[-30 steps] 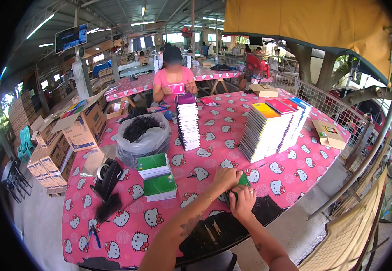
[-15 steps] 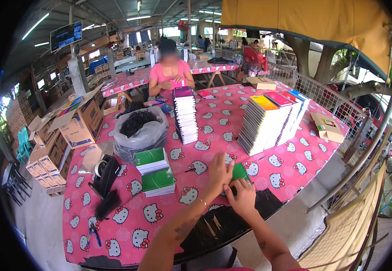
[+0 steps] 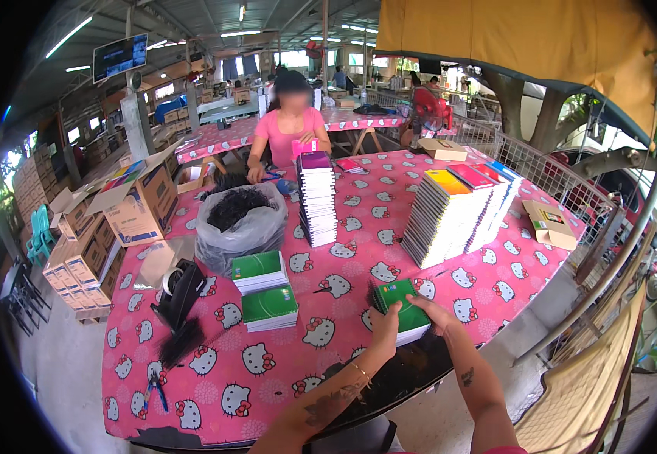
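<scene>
Left hand grips green notebook's left edge, right hand clasps right side (fingers partly hidden); black spiral binding visible, near table's front edge.

Open tablecloth lies between the green notebook piles and the tall slanted stack.

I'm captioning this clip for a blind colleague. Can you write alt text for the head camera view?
Seen from above, a person's left hand and right hand hold a green spiral notebook at the near edge of a table with a pink cartoon-cat cloth. Stacks of notebooks, two small green piles and a bag of black bindings surround it; a person in pink works opposite.
</scene>
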A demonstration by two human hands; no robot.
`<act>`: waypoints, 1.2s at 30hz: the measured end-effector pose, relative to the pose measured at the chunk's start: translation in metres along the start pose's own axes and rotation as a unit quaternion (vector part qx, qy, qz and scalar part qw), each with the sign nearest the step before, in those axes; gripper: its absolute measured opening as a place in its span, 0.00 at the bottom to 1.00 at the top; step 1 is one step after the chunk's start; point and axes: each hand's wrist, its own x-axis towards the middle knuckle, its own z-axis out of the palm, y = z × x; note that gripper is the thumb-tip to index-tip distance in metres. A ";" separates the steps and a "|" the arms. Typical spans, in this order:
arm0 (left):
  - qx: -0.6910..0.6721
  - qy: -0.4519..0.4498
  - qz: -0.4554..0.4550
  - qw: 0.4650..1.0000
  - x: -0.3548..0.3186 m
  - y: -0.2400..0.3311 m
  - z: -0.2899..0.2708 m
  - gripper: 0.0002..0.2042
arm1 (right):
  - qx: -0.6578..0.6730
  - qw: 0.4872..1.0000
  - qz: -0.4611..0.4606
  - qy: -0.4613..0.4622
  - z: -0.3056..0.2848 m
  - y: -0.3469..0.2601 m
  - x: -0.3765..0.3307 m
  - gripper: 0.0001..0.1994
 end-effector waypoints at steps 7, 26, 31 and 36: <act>0.009 -0.068 0.004 0.998 -0.007 0.002 -0.001 0.50 | 0.030 0.999 -0.027 0.015 -0.004 0.005 -0.001 0.38; 0.385 -0.290 0.304 0.822 -0.105 0.025 -0.033 0.15 | -0.588 0.776 -0.219 0.059 0.054 -0.065 0.042 0.29; 0.358 -0.233 0.280 0.860 -0.087 0.034 -0.031 0.21 | -0.608 0.742 -0.263 0.107 0.059 -0.054 0.037 0.28; 0.409 -0.232 0.275 0.839 -0.082 0.036 -0.033 0.21 | -0.601 0.754 -0.241 0.111 0.063 -0.054 0.036 0.26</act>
